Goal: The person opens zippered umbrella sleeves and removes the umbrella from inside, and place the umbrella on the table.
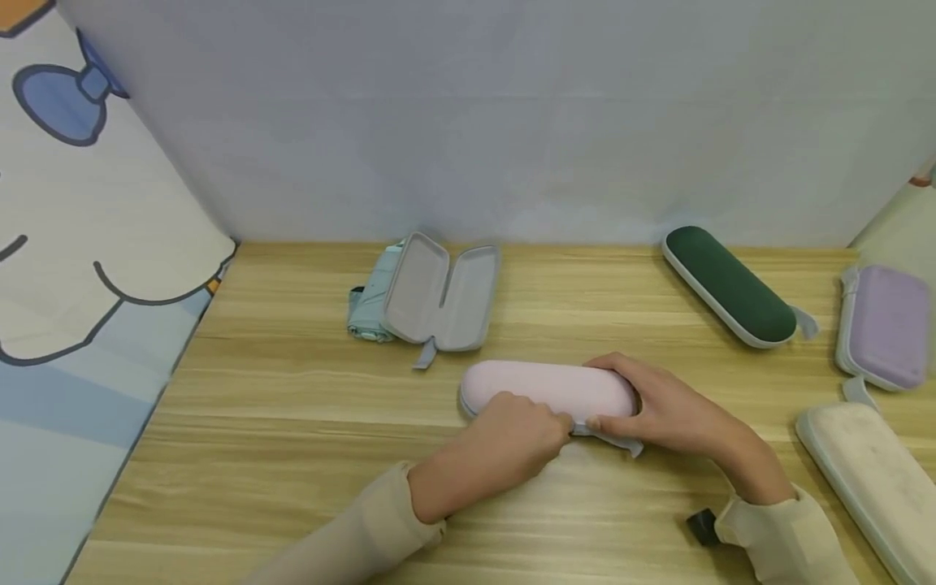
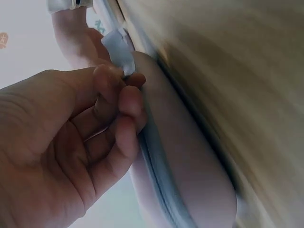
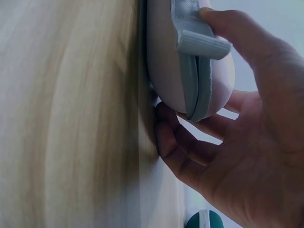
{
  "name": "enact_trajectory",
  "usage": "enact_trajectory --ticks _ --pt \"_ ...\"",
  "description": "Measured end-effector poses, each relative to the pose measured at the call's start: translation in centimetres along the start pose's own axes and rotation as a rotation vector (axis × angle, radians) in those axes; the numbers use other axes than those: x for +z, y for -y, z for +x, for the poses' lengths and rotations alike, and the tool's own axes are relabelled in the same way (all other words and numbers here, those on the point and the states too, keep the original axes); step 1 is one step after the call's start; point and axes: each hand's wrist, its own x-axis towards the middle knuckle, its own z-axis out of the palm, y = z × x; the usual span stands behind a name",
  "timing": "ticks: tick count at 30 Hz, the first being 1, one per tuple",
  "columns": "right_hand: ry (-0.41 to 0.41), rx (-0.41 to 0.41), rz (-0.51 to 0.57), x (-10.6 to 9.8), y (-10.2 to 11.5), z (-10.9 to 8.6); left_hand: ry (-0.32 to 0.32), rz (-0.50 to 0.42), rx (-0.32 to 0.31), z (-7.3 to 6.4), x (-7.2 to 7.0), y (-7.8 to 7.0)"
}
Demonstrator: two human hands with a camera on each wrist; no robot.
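A long, rounded pink zippered case (image 1: 544,383) with a grey zipper seam lies on the table in front of me. At its front edge, my left hand (image 1: 515,439) has its fingers curled in and pinches at the zipper pull, which the fingertips mostly hide. In the left wrist view a grey fabric tab (image 2: 119,51) sticks up just beyond these fingers. My right hand (image 1: 673,406) holds the right end of the case, thumb on the front side and fingers around the back. A grey strap (image 3: 204,45) shows by the right thumb in the right wrist view.
Behind to the left, an open grey case (image 1: 439,296) stands against a folded teal fabric bundle (image 1: 374,296). A dark green case (image 1: 731,284) lies at back right. Farther right are a purple case (image 1: 888,325) and a cream case (image 1: 870,479). A grey backdrop (image 1: 512,122) rises behind the table.
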Motion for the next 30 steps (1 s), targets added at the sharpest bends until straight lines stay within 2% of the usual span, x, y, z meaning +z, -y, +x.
enact_trajectory --ticks 3,7,10,13,21,30 --pt "0.003 0.001 0.009 0.1 -0.1 0.0 0.026 -0.128 -0.029 -0.1 -0.4 1.1" --pt "0.012 0.010 0.021 0.1 -0.1 0.0 -0.039 -0.268 -0.069 -0.9 -1.4 3.4" --pt "0.022 0.021 0.026 0.0 -0.1 0.0 -0.056 -0.284 -0.112 -1.7 -1.8 5.0" --pt "0.030 0.033 0.028 0.0 -0.2 0.0 -0.011 -0.304 -0.150 -2.3 -1.9 6.1" --pt "0.015 0.026 -0.013 0.0 -0.2 -0.1 0.141 -0.372 -0.201 -2.5 -1.6 7.1" --pt "-0.037 -0.051 -0.103 -0.3 0.9 -0.5 0.177 -0.458 -0.186 -2.6 -1.7 8.0"
